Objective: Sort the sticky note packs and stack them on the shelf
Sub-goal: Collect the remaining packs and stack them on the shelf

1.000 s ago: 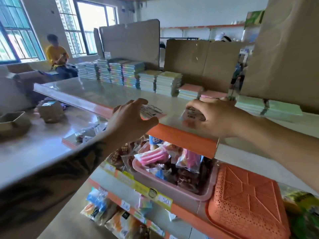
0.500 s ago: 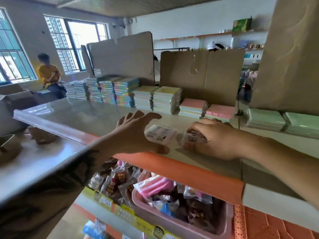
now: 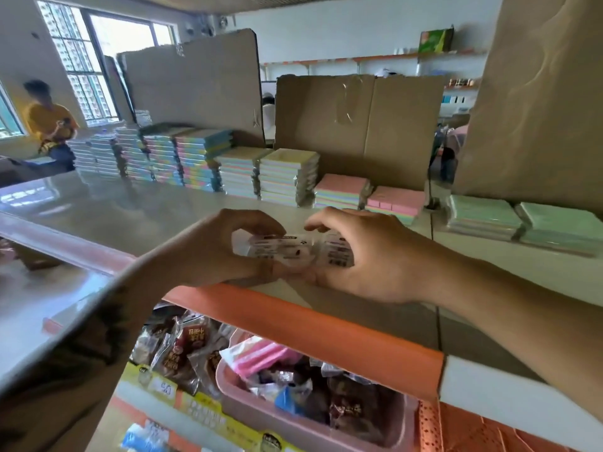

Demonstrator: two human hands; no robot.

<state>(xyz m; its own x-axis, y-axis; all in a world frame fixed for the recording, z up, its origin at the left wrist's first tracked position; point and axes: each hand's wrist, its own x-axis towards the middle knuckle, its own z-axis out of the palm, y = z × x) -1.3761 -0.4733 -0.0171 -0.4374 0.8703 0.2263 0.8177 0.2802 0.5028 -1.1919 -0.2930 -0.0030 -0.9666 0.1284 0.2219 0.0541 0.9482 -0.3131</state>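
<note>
Both hands meet above the front of the grey shelf [image 3: 130, 216]. My left hand [image 3: 208, 249] pinches a small wrapped sticky note pack [image 3: 274, 249] with a white barcode label facing me. Pressed against it on the right, a second labelled pack [image 3: 337, 252] is gripped by my right hand [image 3: 368, 256]. Along the back of the shelf stand rows of stacked packs: pastel striped stacks [image 3: 182, 158], yellow-topped stacks [image 3: 287, 174], low pink-topped stacks [image 3: 368, 194] and flat green packs [image 3: 518, 220] at the right.
Cardboard sheets [image 3: 352, 125] stand behind the stacks, and a tall one [image 3: 538, 93] on the right. Below the orange shelf edge [image 3: 326, 334], a pink bin [image 3: 293, 415] holds snack packets. A person in yellow [image 3: 49, 122] sits by the window at far left.
My hands have come together, bringing the two packs side by side. They were apart on the shelf before. The camera has also moved closer to the shelf.
</note>
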